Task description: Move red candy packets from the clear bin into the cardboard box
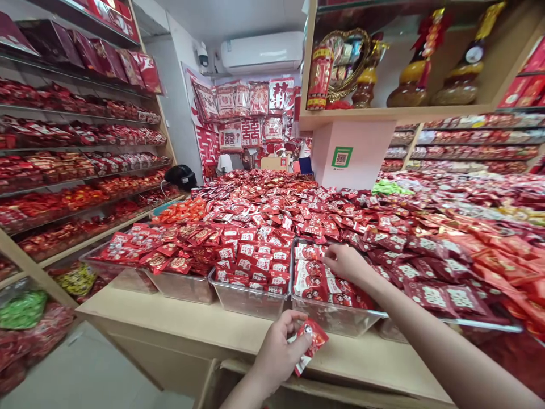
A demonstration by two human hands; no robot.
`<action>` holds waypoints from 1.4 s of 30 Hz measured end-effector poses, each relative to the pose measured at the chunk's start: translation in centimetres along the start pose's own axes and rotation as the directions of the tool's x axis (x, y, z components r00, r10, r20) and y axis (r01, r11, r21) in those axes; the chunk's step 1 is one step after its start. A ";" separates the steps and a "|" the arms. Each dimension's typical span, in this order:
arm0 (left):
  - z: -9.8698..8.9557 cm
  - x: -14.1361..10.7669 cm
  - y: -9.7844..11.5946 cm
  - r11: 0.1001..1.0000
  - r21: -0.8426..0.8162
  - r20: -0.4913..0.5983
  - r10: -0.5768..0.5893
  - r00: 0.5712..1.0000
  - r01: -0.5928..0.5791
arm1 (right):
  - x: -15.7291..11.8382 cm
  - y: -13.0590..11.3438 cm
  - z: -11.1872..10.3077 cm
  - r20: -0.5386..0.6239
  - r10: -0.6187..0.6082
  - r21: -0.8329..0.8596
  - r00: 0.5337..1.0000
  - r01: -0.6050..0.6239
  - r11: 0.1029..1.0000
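A red packet (317, 337) sat pinched in the left hand (279, 347), lower centre of the frame.
On my feed it jutted from that hand's right side, below the clear bin (334, 318); right of centre, the right hand (349, 264) curled over the bin's packets (309, 279), gripping or not I couldn't tell.

packet (317, 336): partly covered by left hand (279, 349) | cardboard box (349, 395): cut off below

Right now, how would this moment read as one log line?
left hand: holds red packet | right hand: over packets in clear bin, contact unclear | bin: on wooden counter
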State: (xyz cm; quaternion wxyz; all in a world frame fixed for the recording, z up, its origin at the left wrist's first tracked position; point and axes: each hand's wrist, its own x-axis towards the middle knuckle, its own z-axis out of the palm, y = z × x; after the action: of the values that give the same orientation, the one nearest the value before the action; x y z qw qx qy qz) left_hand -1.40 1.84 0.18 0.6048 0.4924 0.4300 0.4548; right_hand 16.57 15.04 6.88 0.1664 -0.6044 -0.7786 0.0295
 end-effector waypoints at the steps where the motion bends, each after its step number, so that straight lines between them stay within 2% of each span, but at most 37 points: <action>1: 0.0 0.0 0.1 1.000 0.007 0.001 0.004 1.000 -0.004 | -0.4 0.2 0.2 0.031 0.024 0.012 0.999 -0.024 1.000; 9: 0.1 -0.1 0.2 1.000 -0.001 0.002 0.019 1.000 -0.019 | -1.0 -0.2 2.0 0.012 -0.006 0.115 1.000 0.005 0.993; 17: 0.0 0.1 -0.1 1.000 0.006 -0.001 0.029 1.000 -0.029 | -1.3 0.4 0.7 -0.046 -0.015 0.102 0.999 0.020 0.995; 23: 0.0 0.1 -0.1 0.999 0.022 0.021 0.030 0.999 -0.030 | -2.8 -0.2 0.4 0.059 -0.036 0.129 0.998 0.028 0.991; 30: 0.1 0.1 -0.1 0.999 0.022 0.019 0.036 0.999 -0.037 | -3.5 -0.3 0.6 0.017 -0.026 0.244 1.000 0.021 0.970; 34: 0.1 0.0 0.2 0.997 0.029 0.041 0.069 0.997 -0.070 | -6.1 -0.6 -0.3 -0.076 -0.049 0.361 0.996 0.073 0.930; 39: 0.3 -0.5 0.8 0.996 0.035 0.123 0.081 0.989 -0.086 | -12.0 -3.0 1.1 0.024 -0.068 0.560 0.997 0.044 0.827; 42: 0.4 -0.7 0.9 0.997 0.048 0.161 0.056 0.985 -0.064 | -13.9 -3.9 2.6 0.067 -0.057 0.647 0.996 0.000 0.763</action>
State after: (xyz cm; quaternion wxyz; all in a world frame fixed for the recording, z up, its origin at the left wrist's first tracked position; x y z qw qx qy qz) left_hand -1.27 1.12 1.16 0.6100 0.5556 0.3772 0.4207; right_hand 15.12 1.23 2.26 0.3323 -0.4965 -0.7362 0.3180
